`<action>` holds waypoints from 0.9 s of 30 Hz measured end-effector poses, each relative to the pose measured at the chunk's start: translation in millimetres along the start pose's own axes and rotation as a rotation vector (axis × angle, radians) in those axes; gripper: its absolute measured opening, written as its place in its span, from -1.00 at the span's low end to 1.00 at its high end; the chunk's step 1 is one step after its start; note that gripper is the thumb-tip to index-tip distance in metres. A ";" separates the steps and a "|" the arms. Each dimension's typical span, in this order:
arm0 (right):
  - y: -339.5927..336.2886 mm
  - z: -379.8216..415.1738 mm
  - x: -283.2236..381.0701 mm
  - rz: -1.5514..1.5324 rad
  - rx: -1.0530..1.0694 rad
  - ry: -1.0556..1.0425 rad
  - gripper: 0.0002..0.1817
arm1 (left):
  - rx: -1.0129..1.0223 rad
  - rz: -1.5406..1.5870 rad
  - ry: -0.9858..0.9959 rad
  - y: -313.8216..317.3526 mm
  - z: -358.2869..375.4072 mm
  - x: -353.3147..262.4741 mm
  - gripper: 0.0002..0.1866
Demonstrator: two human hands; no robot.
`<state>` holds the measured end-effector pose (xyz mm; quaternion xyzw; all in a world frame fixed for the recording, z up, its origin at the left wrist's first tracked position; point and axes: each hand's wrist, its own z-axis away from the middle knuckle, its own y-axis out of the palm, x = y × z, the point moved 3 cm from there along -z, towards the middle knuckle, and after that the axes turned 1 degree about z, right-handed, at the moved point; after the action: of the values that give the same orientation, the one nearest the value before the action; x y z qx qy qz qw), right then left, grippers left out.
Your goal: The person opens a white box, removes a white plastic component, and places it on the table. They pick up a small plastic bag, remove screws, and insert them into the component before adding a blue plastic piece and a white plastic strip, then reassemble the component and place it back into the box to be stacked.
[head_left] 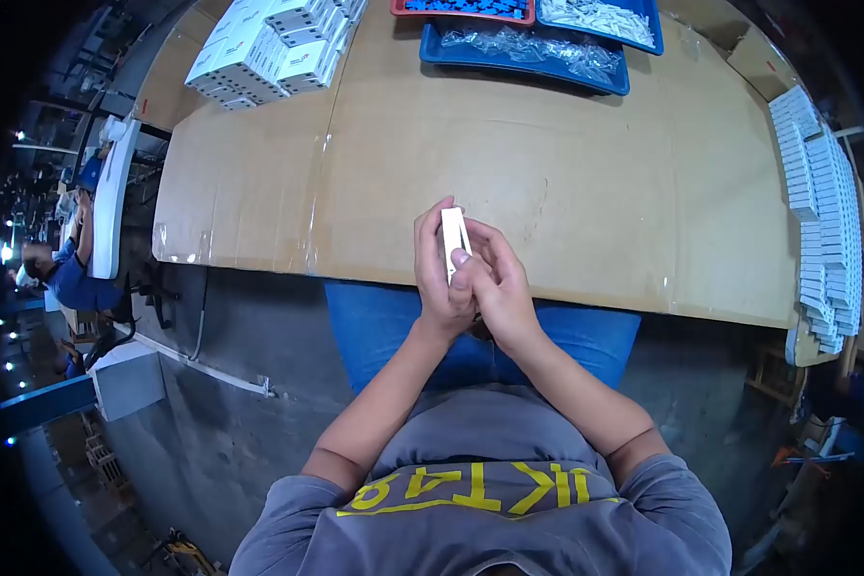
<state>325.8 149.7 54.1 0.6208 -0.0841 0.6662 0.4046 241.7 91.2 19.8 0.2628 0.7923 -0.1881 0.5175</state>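
Observation:
A small, narrow white box (pixel 453 235) with a dark slit along its right side is held upright between both hands, just over the table's near edge. My left hand (pixel 434 274) is wrapped round its left side, the fingers reaching up to its top end. From the right, my right hand (pixel 506 293) closes on the same piece, with its thumb pressed against the lower front. The palms and fingers hide the lower part and the back of the box.
The cardboard-covered table (pixel 403 154) spreads ahead. White boxes (pixel 259 53) are stacked at the back left. A blue tray (pixel 528 72) of clear plastic bits, a red tray (pixel 466 12) of blue pieces and stacked white pieces (pixel 826 221) stand further out. A person (pixel 77 278) sits far left.

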 end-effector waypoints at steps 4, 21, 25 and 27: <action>8.1 6.9 -3.4 -0.052 0.007 -0.032 -0.41 | -0.022 0.037 -0.013 -4.4 0.3 -3.0 -0.08; 0.0 9.4 -8.0 0.138 -0.022 -0.058 -0.45 | -0.062 0.266 -0.220 -2.4 8.4 1.0 -0.13; -7.5 -2.9 -1.4 0.242 -0.027 -0.054 -0.43 | -0.005 0.000 -0.083 -0.2 2.1 1.0 0.05; -20.1 -8.1 -0.9 0.195 0.059 0.038 -0.42 | 0.038 -0.061 -0.059 0.6 -1.0 -0.1 0.11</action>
<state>332.4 167.5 43.7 0.6087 -0.1171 0.7162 0.3208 241.4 92.2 20.3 0.2425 0.7808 -0.2264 0.5295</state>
